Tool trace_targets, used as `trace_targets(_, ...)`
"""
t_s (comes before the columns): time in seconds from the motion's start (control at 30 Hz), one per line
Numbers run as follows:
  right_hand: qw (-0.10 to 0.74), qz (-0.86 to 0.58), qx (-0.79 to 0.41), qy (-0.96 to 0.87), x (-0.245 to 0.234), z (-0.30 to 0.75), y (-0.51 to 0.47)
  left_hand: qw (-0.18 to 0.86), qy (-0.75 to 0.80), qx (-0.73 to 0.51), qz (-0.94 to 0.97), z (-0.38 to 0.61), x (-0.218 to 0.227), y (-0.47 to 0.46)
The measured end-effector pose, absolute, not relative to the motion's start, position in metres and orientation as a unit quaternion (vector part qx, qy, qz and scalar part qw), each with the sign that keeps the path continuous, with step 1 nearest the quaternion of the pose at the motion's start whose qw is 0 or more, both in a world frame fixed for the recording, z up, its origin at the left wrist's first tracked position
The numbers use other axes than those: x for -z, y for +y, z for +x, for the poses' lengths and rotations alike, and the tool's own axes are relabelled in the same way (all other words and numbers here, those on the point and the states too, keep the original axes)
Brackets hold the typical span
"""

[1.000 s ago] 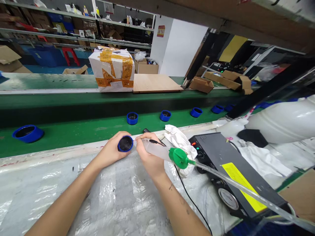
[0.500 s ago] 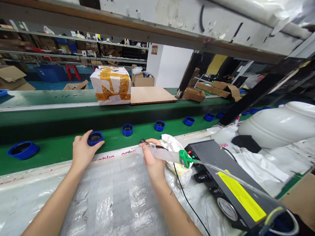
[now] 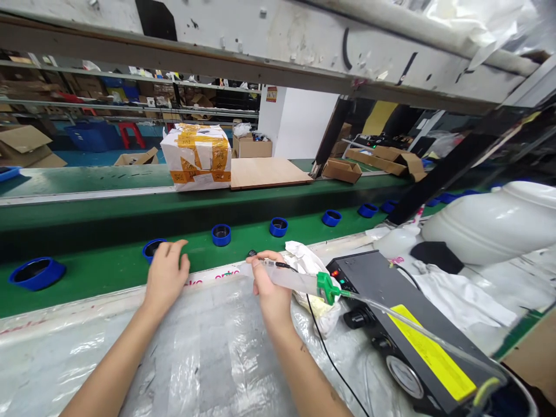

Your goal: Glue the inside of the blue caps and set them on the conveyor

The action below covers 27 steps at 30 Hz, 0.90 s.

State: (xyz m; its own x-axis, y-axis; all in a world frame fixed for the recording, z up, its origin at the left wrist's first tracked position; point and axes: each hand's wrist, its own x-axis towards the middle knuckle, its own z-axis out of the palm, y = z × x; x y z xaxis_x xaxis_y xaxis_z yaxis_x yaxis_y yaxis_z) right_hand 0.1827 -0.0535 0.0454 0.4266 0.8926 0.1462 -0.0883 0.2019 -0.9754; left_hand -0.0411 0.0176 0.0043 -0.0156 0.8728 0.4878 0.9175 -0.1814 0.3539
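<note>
My left hand (image 3: 168, 275) hangs over the front of the green conveyor belt with its fingers apart, holding nothing. Behind its fingers, partly covered, stands a round blue cup with a dark inside (image 3: 151, 249). To the right on the belt is another blue cup (image 3: 221, 234). My right hand (image 3: 271, 286) is wrapped around a translucent dispensing syringe (image 3: 297, 281). The syringe's green cap (image 3: 328, 288) points right and joins a clear hose. Its tip end points left above the bench edge; the tip itself is hard to make out.
Several more blue cups line the belt, among them one at far left (image 3: 37, 273) and one further right (image 3: 332, 218). A grey dispenser box with a gauge (image 3: 410, 324) sits at right by a crumpled white cloth (image 3: 304, 258). A white jug (image 3: 499, 223) lies behind.
My left hand has let go of the blue cup and moved right, away from it. My right hand keeps the syringe in nearly the same place. The view has tilted slightly.
</note>
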Motion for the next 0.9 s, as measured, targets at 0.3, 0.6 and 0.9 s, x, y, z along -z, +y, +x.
trace_targets(0.3,0.678,-0.507,-0.388,-0.364,-0.050,0.183,-0.054,-0.029,-0.513,0.183,-0.838,0.001,0.005,0.031)
trace_targets(0.6,0.681,-0.509,-0.383,-0.361,-0.043,0.185,-0.052,-0.059,-0.520,0.200,-0.828,-0.010,0.014,0.039)
trace_targets(0.9,0.689,-0.497,-0.385,-0.360,-0.041,0.185,-0.051,-0.084,-0.525,0.262,-0.805,-0.017,0.013,0.032)
